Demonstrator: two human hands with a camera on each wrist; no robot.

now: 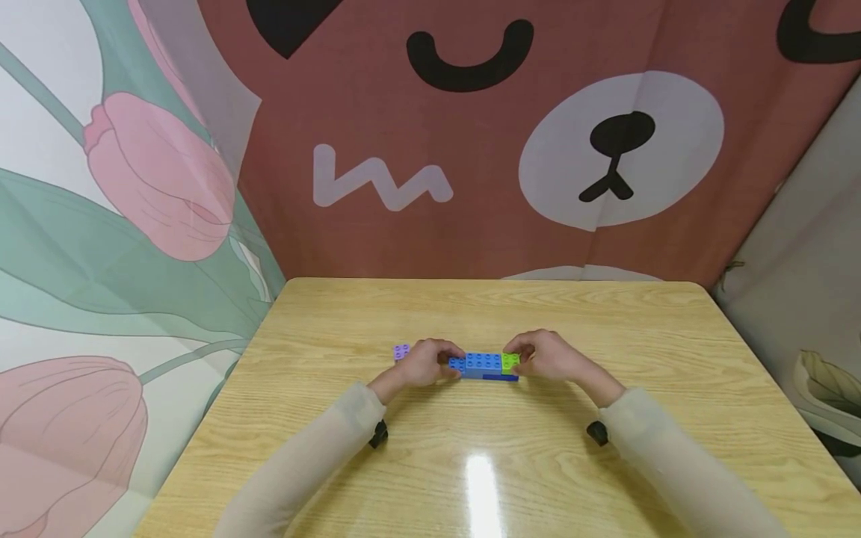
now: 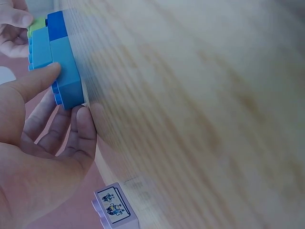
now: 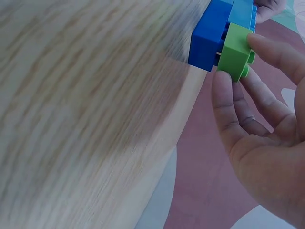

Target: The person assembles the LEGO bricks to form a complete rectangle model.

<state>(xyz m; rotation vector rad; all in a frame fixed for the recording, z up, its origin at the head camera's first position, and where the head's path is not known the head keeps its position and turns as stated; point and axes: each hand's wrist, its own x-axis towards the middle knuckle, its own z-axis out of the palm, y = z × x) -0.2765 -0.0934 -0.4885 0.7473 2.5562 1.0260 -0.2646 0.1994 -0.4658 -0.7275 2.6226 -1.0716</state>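
A short row of toy building bricks lies on the table. A light blue brick (image 2: 66, 67) and a dark blue brick (image 3: 209, 36) form its bottom layer, end to end. Another light blue brick (image 1: 483, 362) sits on top, with a lime green brick (image 3: 236, 50) at its right end. My left hand (image 1: 424, 364) grips the left end of the lower light blue brick, thumb on its near side and fingers at its end. With thumb and fingers, my right hand (image 1: 551, 356) pinches the green brick. A narrow gap with studs shows between the green and dark blue bricks.
A light purple brick (image 2: 113, 207) with a printed picture stands apart, left of the row and behind my left hand. The wooden table (image 1: 430, 433) ends at a reddish bear-print curtain (image 1: 471, 239). A flower-print curtain (image 1: 161, 179) hangs along the left.
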